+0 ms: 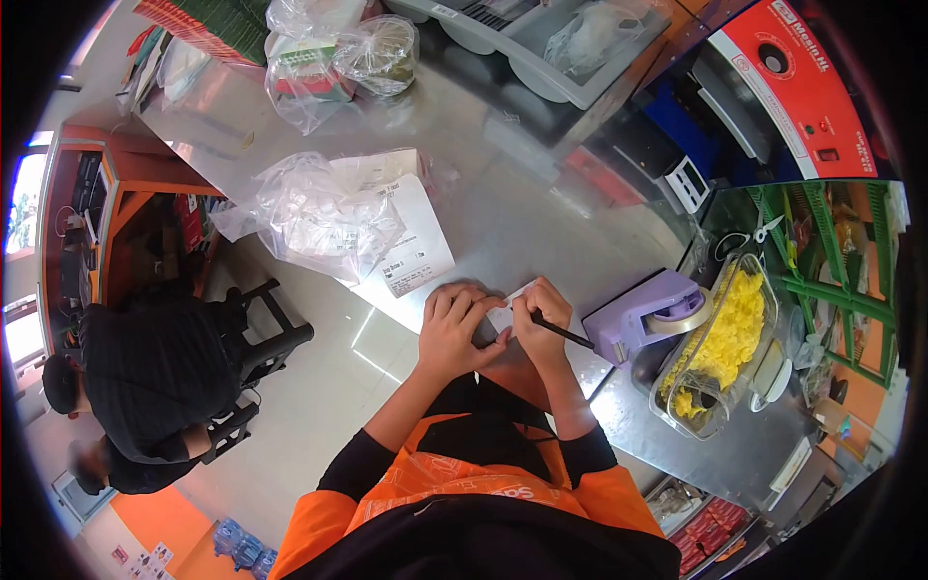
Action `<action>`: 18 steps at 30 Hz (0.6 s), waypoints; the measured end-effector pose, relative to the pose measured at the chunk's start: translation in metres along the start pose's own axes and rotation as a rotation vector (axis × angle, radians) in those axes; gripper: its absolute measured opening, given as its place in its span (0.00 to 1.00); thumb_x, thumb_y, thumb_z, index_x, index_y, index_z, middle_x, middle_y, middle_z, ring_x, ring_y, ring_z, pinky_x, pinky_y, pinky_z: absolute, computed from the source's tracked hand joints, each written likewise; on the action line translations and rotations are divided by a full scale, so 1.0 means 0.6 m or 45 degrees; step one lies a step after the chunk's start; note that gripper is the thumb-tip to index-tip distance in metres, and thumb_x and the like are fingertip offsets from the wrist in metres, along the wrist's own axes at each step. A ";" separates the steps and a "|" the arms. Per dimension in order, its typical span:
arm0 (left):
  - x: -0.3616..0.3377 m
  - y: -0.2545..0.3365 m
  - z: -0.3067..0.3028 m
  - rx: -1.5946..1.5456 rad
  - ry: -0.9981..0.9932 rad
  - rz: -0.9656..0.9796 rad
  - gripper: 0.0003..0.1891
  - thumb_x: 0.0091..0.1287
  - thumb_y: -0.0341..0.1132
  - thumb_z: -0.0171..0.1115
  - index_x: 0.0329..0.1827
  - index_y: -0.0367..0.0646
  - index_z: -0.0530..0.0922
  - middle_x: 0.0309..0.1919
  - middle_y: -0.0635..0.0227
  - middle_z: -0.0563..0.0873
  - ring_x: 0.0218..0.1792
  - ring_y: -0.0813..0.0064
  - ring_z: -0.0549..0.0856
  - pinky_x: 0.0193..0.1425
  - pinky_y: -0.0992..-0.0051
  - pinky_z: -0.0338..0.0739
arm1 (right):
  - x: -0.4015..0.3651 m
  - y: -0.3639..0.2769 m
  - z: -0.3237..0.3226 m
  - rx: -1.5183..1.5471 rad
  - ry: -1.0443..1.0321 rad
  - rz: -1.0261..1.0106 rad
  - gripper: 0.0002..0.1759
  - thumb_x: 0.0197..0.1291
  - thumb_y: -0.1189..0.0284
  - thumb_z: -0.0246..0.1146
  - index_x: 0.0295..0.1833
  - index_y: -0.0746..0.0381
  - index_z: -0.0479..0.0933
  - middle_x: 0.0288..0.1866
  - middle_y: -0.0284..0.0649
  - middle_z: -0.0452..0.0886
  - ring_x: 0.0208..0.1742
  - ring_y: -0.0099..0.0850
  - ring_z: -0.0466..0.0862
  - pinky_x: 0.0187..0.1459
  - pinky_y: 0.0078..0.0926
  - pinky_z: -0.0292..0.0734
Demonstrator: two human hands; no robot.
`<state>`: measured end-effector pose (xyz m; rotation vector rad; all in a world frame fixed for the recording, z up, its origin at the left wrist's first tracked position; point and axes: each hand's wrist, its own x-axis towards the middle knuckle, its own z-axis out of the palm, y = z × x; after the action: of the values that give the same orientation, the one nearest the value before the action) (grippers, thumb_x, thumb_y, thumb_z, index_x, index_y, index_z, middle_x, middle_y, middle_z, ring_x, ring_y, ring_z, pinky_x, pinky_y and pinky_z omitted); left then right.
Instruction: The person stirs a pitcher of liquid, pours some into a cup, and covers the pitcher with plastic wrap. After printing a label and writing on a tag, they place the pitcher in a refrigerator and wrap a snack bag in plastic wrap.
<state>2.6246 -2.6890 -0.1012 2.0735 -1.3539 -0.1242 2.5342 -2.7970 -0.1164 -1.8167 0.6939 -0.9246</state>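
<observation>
Close to the metal table's front edge, my right hand [541, 319] grips a black pen [563, 333] over a small white slip of paper [501, 315]. My left hand [452, 333] rests against the slip, its curled fingers and thumb holding it from the left. Part of the paper is hidden by both hands. Just beyond my left hand lies a printed receipt [418, 256], beside a clear plastic bag [324, 217] with white contents. A purple tape dispenser [628, 314] stands right of my right hand.
Right of the dispenser sits a clear container [667, 411] of yellow food. Scissors [754, 234], a red-fronted machine [797, 87] and a grey tray [580, 92] stand farther off. Wrapped packages [314, 77] lie at the back. At left, a person in black [159, 377] is near black stools [275, 333].
</observation>
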 end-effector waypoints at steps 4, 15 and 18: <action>0.000 0.001 -0.001 0.011 -0.012 -0.005 0.21 0.39 0.42 0.71 0.40 0.53 0.80 0.39 0.71 0.78 0.47 0.66 0.75 0.54 0.65 0.65 | -0.003 0.005 0.000 0.036 0.008 -0.034 0.17 0.44 0.91 0.56 0.21 0.63 0.56 0.18 0.36 0.60 0.16 0.24 0.60 0.17 0.22 0.56; 0.000 0.002 0.000 0.007 0.000 -0.001 0.22 0.38 0.42 0.71 0.40 0.53 0.80 0.38 0.72 0.77 0.47 0.66 0.75 0.54 0.65 0.65 | 0.002 -0.004 0.001 -0.001 0.067 0.032 0.17 0.44 0.91 0.56 0.19 0.63 0.56 0.18 0.36 0.59 0.16 0.24 0.59 0.17 0.22 0.55; 0.000 0.002 0.001 0.010 -0.007 0.000 0.22 0.38 0.42 0.71 0.40 0.53 0.80 0.38 0.72 0.77 0.47 0.66 0.75 0.54 0.65 0.65 | -0.001 0.001 0.000 -0.037 0.078 0.016 0.17 0.44 0.91 0.56 0.19 0.63 0.56 0.18 0.36 0.59 0.16 0.24 0.59 0.17 0.22 0.55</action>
<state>2.6235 -2.6897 -0.1009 2.0812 -1.3597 -0.1249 2.5337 -2.7969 -0.1171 -1.8135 0.7598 -0.9698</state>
